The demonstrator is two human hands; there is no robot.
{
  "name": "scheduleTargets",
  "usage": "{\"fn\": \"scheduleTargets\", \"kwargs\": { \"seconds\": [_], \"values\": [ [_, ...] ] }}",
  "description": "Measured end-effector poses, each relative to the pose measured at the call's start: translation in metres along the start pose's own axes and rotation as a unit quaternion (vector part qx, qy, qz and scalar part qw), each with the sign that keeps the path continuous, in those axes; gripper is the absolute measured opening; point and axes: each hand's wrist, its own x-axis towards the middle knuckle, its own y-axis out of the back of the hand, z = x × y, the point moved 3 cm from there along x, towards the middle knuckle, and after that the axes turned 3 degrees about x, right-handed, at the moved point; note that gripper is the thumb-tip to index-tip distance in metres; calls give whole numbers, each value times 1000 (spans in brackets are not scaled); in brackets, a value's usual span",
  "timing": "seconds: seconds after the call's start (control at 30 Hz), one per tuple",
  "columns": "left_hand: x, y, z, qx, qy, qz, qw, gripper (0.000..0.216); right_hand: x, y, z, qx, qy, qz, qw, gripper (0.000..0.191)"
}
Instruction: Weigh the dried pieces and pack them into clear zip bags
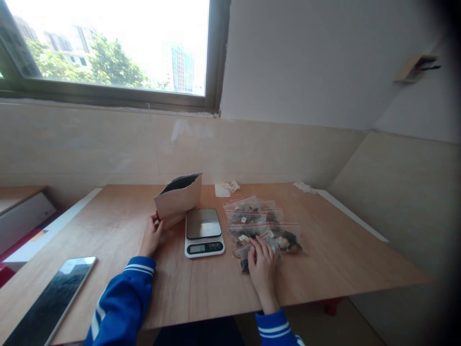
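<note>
Zip bags (262,226) with red seal strips lay fanned in a loose, overlapping pile on the plywood table (342,259), just right of the kitchen scale (203,233). They were clear, thin and crinkly, each holding a small dark, lumpy mix with a pale scrap or label inside; what the contents were could not be told. By the look of it, these bags were already filled and closed, so a good share of the portioning seemed done.

Nothing sat on the scale's flat, brushed-metal plate, and its small display was too blurred to read, so no portion seemed to be in hand.

The right hand (262,264) rested palm down on the nearest bag of the pile, fingers loosely spread and flat, pressing rather than pinching. The left hand (153,235) held the lower edge of a brown paper pouch (179,201), fingers curled lightly round it. That pouch stood upright, just left of the scale, stiff and creased, its mouth open on a dark lining. How much remained inside was hidden, so how much was left to do could not be judged.

A tablet (54,298) with a glossy dark screen lay at the near left corner. Crumpled white scraps (230,186) lay at the far edge.
</note>
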Motion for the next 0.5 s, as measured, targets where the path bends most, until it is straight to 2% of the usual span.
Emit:
{"fn": "scheduleTargets", "kwargs": {
  "seconds": [0.23, 0.37, 0.5],
  "values": [
    [2, 13, -9, 45, 2, 92, 995, 41, -1, -2, 3, 6, 2, -2, 1000, 37],
    [2, 15, -14, 63, -8, 101, 993, 41, -2, -1, 2, 5, 1, -4, 1000, 36],
    [1, 13, -12, 26, 6, 102, 994, 45, -1, 0, 1, 9, 6, 2, 1000, 36]
  ]
}}
